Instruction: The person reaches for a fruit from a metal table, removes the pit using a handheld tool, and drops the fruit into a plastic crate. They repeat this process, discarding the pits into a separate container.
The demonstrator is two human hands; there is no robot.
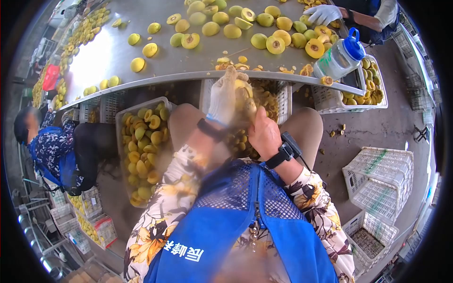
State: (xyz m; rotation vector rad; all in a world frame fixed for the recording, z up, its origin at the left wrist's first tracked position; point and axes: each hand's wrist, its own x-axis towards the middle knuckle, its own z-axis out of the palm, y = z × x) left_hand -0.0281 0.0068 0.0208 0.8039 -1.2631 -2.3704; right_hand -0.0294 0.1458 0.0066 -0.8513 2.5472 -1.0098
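Observation:
My left hand (223, 96), in a whitish glove, is closed around a yellow fruit half (243, 89) just below the table's near edge. In my bare right hand (265, 135) is a slim hand tool (251, 107) with a yellowish handle, gripped in closed fingers. Its tip meets the fruit, but blur hides the tip's shape. Beneath both hands stands a white crate (285, 101) with yellow-brown fruit scraps in it. On the metal table (207, 56) lie many halved yellow-green fruits (232, 31), peach-like, some showing brown centres.
A crate (118, 155) of fruit halves stands left of my legs, another (325, 100) at the table's right corner. A blue-lidded bottle (340, 55) stands on the table edge. Co-workers sit at left and upper right, one with a gloved hand (324, 15). Stacked crates (380, 181) stand right.

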